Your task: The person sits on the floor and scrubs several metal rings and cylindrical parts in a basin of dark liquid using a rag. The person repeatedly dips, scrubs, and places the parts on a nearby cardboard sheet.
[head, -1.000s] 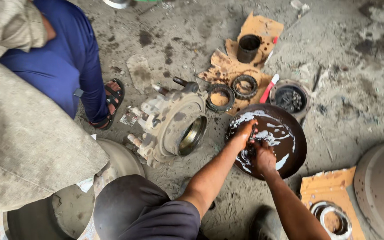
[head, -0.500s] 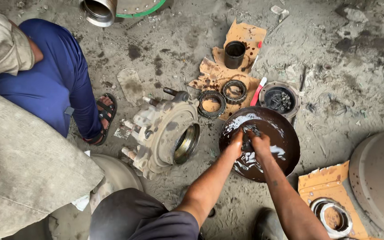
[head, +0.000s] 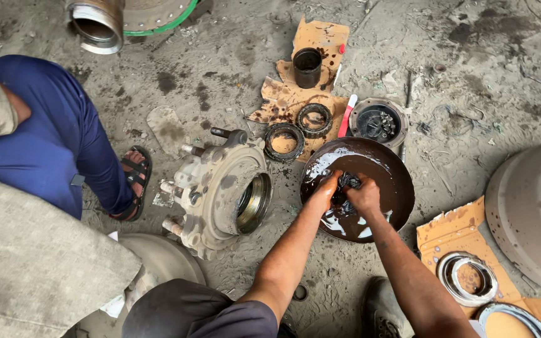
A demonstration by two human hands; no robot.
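Both my hands are in a round dark pan (head: 397, 170) of brown oily liquid on the ground. My left hand (head: 325, 189) and my right hand (head: 365, 196) close from either side on a small dark greasy part (head: 347, 182), held just above the liquid. Both hands are smeared with oil. Most of the part is hidden by my fingers. A large pale wheel hub (head: 217, 194) with studs lies just left of the pan.
Two bearing rings (head: 284, 139) (head: 315, 119), a dark cup (head: 307, 67) and a red-and-white brush (head: 347, 116) lie on stained cardboard behind the pan, beside a round cap (head: 378, 122). A brake drum (head: 527, 213) sits at the right, metal rings (head: 469, 276) on cardboard below. Another person in blue trousers (head: 45, 144) squats at the left.
My hands have drawn together over the dark part in the middle of the pan. The view has tilted, so everything sits lower in the frame.
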